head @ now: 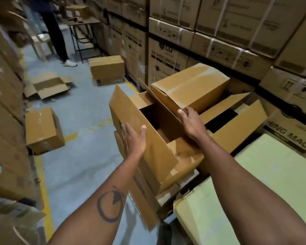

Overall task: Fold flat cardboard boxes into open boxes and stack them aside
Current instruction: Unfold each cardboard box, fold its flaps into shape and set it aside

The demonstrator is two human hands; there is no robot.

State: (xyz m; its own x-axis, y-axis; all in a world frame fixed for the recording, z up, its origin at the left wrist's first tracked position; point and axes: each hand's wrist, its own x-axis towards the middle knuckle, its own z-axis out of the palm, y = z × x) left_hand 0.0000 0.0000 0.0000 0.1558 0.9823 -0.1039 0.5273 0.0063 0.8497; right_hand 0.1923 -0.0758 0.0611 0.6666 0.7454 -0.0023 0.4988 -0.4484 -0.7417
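Observation:
A brown cardboard box [159, 156] stands open in front of me, its dark inside showing and its long flaps raised. My left hand [133, 138] holds the near left flap, thumb over its top edge and fingers behind it. My right hand [190, 122] grips the edge of the far right flap. Just behind sits a folded box [191, 87] on its side. Another open box [233, 121] lies to the right of my right hand. More cardboard [143, 200] is stacked underneath the box I hold.
Tall stacks of printed cartons [219, 32] line the right wall, and worn cartons [5, 121] line the left. Loose boxes [44, 129] [106, 68] and an opened one [49, 86] lie on the grey floor. A person [55, 32] stands by a metal table [85, 27]. Pale green board [254, 191] lies at lower right.

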